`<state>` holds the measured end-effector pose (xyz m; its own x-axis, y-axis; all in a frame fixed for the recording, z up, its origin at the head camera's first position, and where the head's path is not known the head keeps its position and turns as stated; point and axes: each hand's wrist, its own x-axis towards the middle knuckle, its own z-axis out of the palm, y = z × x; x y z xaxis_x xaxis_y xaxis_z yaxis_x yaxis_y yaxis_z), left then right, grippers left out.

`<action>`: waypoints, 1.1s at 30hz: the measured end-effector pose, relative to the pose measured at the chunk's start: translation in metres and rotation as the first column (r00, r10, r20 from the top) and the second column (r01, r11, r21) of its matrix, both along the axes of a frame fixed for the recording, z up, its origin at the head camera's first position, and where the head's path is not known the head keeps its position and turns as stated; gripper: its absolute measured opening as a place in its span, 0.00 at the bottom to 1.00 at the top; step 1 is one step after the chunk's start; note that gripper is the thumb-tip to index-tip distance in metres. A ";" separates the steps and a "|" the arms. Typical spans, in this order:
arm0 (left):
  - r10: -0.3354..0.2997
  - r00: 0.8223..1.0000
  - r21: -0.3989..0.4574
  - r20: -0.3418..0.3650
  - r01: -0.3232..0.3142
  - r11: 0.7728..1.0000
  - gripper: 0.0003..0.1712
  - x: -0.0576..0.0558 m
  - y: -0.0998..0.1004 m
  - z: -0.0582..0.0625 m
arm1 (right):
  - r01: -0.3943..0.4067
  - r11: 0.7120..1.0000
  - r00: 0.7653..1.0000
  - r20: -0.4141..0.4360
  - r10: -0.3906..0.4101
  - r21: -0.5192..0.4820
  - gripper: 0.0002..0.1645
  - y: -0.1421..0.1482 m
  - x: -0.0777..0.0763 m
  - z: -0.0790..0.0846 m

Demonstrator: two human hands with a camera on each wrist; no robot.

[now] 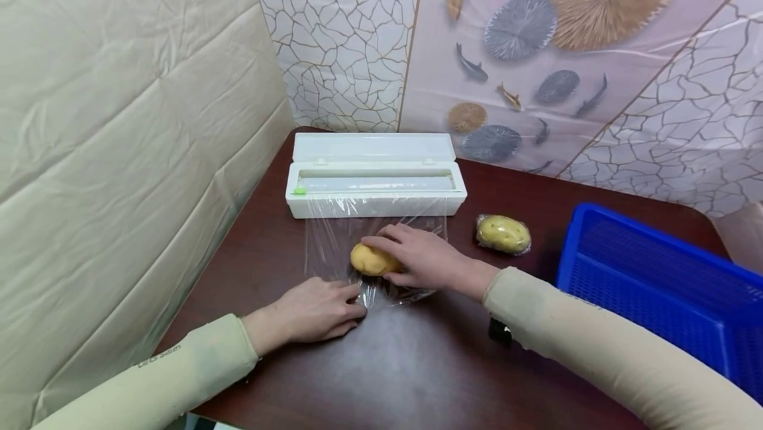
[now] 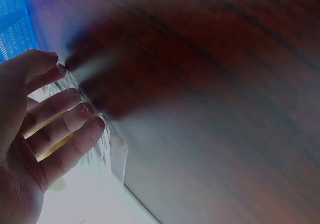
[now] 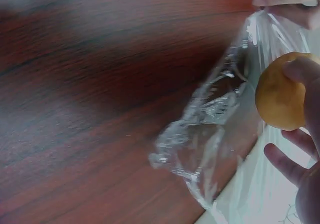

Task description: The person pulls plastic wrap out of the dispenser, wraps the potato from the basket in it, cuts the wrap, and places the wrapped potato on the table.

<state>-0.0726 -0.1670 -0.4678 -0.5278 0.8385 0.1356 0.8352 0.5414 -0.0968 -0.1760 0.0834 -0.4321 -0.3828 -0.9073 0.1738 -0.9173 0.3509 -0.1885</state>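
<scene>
My right hand (image 1: 426, 258) grips an unwrapped yellow potato (image 1: 371, 260) from its right side, fingers over the top and thumb at the near side. Under the potato lies a sheet of clear plastic wrap (image 1: 324, 234), drawn toward me from the white wrap dispenser (image 1: 375, 205). My left hand (image 1: 318, 311) lies palm down at the sheet's near left corner. Its fairly straight fingers (image 2: 75, 144) touch the film's edge in the left wrist view. In the right wrist view the wrinkled loose edge of the plastic wrap (image 3: 210, 119) runs beside the potato (image 3: 280, 94).
A second potato (image 1: 503, 234), wrapped in clear film, sits right of the dispenser. A blue plastic basket (image 1: 650, 291) stands at the right of the dark wooden table (image 1: 387, 370). The dispenser's lid (image 1: 372, 147) is up, and a green slider (image 1: 300, 190) sits at its left end.
</scene>
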 end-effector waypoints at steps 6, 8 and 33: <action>0.003 1.000 0.003 0.004 -0.003 1.000 0.06 0.002 -0.002 0.000 | -0.023 1.000 0.999 -0.032 0.023 -0.002 0.47 0.004 0.001 -0.013; 0.006 1.000 0.005 -0.017 -0.006 1.000 0.08 0.002 -0.004 0.000 | -0.016 1.000 0.999 -0.035 0.016 0.005 0.49 0.005 0.002 -0.015; 0.031 0.998 0.052 0.055 -0.034 0.998 0.05 -0.001 -0.015 0.001 | 0.083 0.994 0.995 -0.053 -0.087 -0.076 0.48 -0.003 -0.002 -0.024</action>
